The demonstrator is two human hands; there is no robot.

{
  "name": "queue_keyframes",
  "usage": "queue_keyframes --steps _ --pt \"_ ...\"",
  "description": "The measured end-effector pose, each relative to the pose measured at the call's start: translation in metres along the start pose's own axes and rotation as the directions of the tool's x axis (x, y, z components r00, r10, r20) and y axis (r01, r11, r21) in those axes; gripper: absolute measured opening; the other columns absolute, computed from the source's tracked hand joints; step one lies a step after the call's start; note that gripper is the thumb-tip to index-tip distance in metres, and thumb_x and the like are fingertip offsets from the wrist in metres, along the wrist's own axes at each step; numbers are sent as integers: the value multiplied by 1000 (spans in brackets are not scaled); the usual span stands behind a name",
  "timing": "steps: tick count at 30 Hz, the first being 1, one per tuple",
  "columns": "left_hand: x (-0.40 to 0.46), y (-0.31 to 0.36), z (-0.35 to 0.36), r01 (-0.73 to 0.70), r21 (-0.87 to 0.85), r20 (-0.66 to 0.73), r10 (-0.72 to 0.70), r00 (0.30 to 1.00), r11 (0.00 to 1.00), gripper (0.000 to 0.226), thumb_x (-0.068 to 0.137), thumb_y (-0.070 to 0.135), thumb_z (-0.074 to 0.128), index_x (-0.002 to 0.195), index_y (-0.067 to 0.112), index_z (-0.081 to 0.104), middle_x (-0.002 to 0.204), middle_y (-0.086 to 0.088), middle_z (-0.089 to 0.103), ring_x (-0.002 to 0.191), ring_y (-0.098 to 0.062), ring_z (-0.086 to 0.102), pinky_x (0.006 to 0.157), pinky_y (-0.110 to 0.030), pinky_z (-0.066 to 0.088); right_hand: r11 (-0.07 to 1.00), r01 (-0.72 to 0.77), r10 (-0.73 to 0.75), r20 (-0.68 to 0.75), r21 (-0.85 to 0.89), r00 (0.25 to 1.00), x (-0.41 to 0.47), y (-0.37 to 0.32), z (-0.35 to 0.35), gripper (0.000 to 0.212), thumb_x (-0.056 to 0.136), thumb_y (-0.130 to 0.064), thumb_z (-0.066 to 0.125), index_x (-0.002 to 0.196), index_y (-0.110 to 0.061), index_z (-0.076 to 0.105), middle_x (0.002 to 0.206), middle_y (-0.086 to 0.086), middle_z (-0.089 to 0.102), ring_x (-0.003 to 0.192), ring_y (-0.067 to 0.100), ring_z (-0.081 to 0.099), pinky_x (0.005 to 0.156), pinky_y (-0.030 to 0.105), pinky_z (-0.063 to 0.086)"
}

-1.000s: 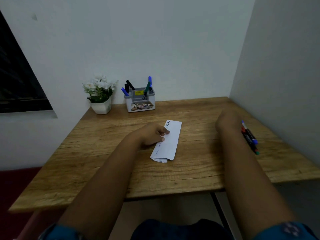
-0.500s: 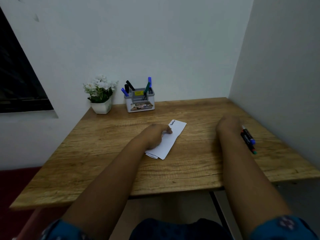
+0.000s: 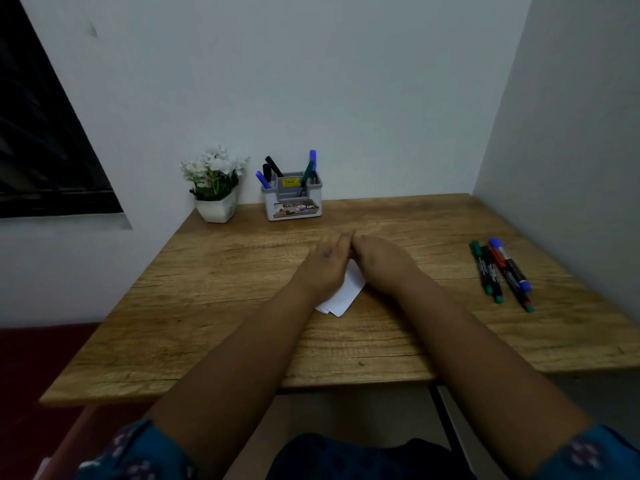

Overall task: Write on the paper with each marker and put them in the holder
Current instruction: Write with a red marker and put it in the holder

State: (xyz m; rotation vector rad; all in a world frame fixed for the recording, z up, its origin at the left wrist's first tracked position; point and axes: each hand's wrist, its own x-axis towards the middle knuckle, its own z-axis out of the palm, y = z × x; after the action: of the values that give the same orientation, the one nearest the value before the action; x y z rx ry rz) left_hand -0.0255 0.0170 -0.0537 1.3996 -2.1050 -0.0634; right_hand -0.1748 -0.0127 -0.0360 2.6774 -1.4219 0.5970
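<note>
White folded paper (image 3: 346, 296) under both hands, woodgrain table (image 3: 221, 306).

White flowers (image 3: 214, 168) with green leaves in small white pot (image 3: 217, 209) — far left corner of wooden desk (image 3: 207, 306), against white wall (image 3: 311, 81). Dark window (image 3: 38, 140) on left. Dark red floor (image 3: 41, 358) below desk — left side.

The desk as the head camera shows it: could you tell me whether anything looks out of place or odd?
Nothing serious. Dark ink-like smudges mark the left hand, and the folded paper lies askew under both hands.
</note>
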Motion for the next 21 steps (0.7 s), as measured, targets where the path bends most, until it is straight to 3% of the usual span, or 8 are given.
queue_keyframes --steps 2,4,9,12,14,17,19,21 --pt "1 -1 -1 -8 1 56 8 998 1000 23 98 17 39 115 3 49 117 -14 51 105 -21 43 91 -40 42 993 56 -60 -31 -108 998 -1 0 0 25 100 -25 40 112 -19 61 100 1 66 88 20 62 66 32 43" --pt "2 -3 -3 14 50 132 -20 991 999 9 98 17 39 100 9 42 108 -13 50 99 -21 42 79 -36 38 985 61 -64 -13 -164 998 -3 3 -4 29 102 -35 36 118 -26 59 97 3 68 84 23 63 61 32 40" --pt "3 -1 -3 79 8 202 -79 976 997 17 99 30 37 100 13 41 101 -8 51 97 -24 49 73 -36 38 991 -10 23 100 -131 995 -2 11 -12 37 101 -47 36 126 -34 60 108 4 69 96 23 61 72 33 42" --pt "2 -7 -6 184 -45 191 -172 966 982 23 97 32 49 115 18 49 103 1 59 97 -19 55 73 -32 43 984 -174 163 225 32 961 -4 32 -21 42 96 -24 53 137 -35 49 129 1 61 108 21 58 78 29 42" --pt "1 -15 -15 214 -59 147 -203 968 975 14 93 30 57 106 24 60 86 13 58 88 -16 57 64 -27 39 914 -279 216 231 293 949 -7 45 -33 54 97 -13 47 141 -44 38 121 -4 64 92 13 59 69 22 42" --pt "-1 -31 -36 349 -285 285 -269 920 893 12 85 32 70 98 34 70 93 14 63 89 -7 58 75 -26 44 571 -212 179 131 793 975 -5 40 -46 35 102 -13 43 122 -38 55 93 -4 73 66 8 58 59 21 49" --pt "-6 -39 -52 375 -307 456 -210 865 875 26 81 35 75 106 39 71 106 18 63 99 0 55 82 -24 42 224 -192 103 173 955 980 -1 28 -48 21 103 -16 45 112 -22 63 102 -1 74 73 10 64 64 20 53" --pt "-9 -43 -63 366 -261 572 -162 804 893 40 78 37 78 115 45 66 116 18 60 105 1 52 85 -21 39 -138 -288 -75 280 948 957 0 18 -46 27 100 -24 47 122 -13 58 122 7 68 90 13 69 73 21 56"
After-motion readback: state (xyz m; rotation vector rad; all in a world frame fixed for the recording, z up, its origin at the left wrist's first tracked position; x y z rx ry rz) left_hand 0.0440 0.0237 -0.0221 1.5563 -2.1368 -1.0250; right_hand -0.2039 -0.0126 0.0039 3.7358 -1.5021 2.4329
